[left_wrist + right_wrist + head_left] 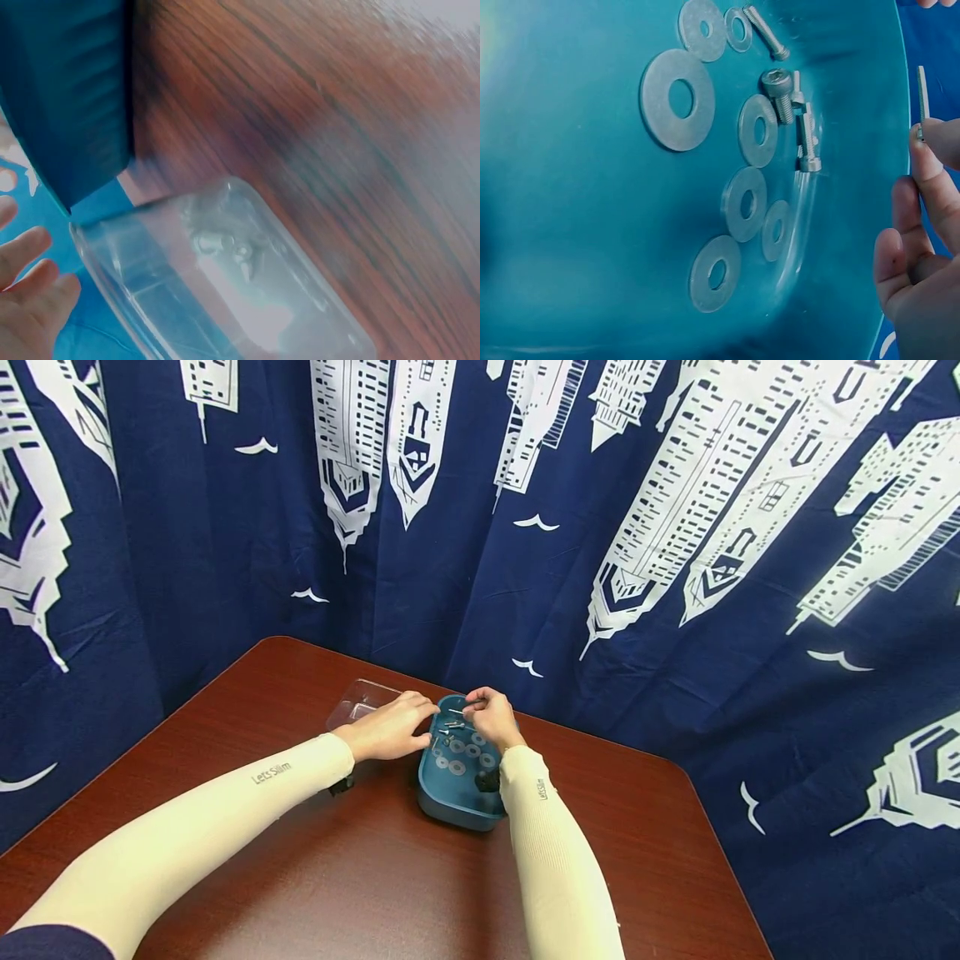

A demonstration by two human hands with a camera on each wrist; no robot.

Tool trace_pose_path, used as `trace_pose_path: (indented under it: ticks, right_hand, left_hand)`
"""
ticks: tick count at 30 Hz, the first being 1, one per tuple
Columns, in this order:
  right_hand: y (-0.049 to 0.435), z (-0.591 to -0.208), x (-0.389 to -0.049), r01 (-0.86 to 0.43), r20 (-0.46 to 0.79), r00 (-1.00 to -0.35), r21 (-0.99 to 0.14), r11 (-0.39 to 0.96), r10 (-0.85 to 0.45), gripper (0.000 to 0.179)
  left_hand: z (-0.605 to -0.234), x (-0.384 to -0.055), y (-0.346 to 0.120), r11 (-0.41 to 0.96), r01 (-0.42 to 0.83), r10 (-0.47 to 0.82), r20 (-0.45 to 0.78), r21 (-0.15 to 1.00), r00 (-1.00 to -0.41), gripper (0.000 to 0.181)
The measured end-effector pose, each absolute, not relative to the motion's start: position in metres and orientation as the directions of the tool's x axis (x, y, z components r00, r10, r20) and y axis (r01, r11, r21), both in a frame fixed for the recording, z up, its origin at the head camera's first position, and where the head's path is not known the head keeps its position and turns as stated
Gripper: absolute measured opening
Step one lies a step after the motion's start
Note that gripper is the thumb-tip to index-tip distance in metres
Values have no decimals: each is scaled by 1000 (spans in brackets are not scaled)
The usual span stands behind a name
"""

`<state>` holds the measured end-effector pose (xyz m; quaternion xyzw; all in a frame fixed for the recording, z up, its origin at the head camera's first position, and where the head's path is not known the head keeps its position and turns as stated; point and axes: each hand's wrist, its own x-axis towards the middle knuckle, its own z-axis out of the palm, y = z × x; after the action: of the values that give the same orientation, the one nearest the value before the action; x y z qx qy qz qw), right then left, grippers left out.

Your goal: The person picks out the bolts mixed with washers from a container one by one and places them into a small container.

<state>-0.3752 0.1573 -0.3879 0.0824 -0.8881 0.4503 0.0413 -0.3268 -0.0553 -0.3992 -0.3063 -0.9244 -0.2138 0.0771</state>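
Blue curtain (457, 577) hangs behind a brown table (352, 885). Leftmost stands a clear tray (307, 277) with small, blurred metal bits (244, 255) in it. Next, the left hand (390, 728) lies palm down beside the bin (459, 817), fingers loosely straight, thumb apart, holding nothing visible; whether it touches the rim is unclear. On the bin's floor lie loose screws (778, 86), then flat washers (654, 101). A light pinch near one end should suit so slim a piece, best lifted clear of the wall. The right hand (492, 720) bends over the far end, thumb and forefinger closed on a thin screw (922, 90), its other fingers loosely curled.
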Motion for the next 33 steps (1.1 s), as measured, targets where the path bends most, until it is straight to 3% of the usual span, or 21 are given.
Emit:
trace_pose_path:
  ticks: [11,33]
  right_hand:
    - [150,-380,-376,-221,146,-973,-796,564,-176,25]
    - [127,-368,-378,-329,199,-939,-762,558,-281,23]
  left_hand:
    - [-390,-318,-77,750,569,487,301,336,-820,52]
    - [-386,-310,-128,770,569,436,413,289,-800,49]
